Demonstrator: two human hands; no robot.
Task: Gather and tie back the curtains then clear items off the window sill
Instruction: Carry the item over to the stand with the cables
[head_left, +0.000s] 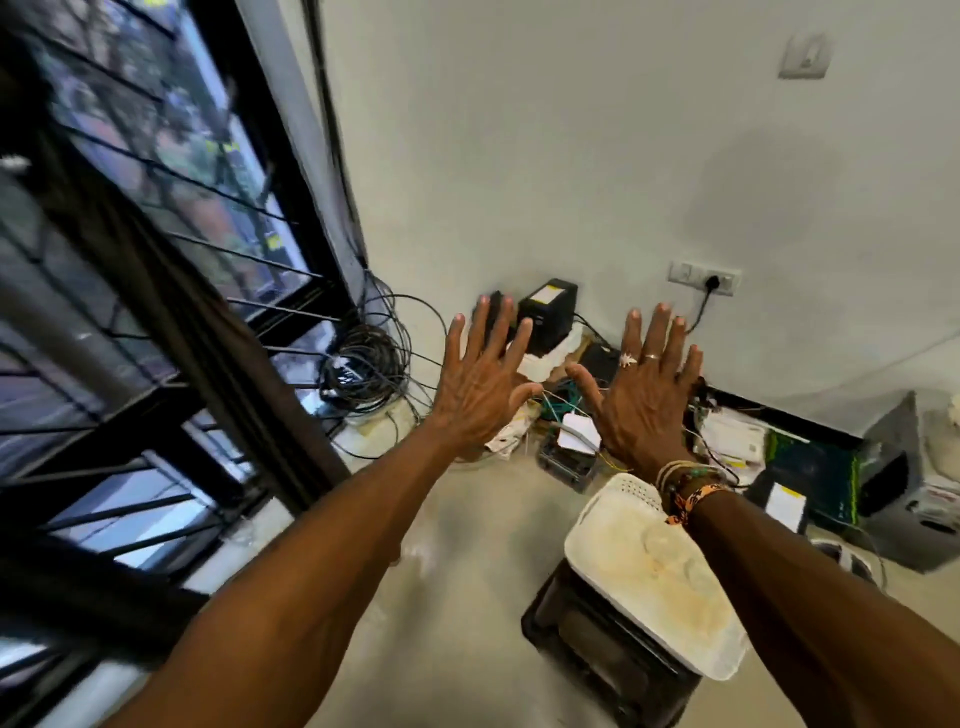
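left hand spread flat, right hand likewise, both empty

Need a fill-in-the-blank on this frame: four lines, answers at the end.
1. The left hand and right hand are spread flat and hold ____.
2. The silver rings are on the ____ hand.
3. The dark brown fabric curtain hangs against the black-barred ____.
4. The plug in the white wall socket is coloured ____.
Missing words: nothing; right; window; black.
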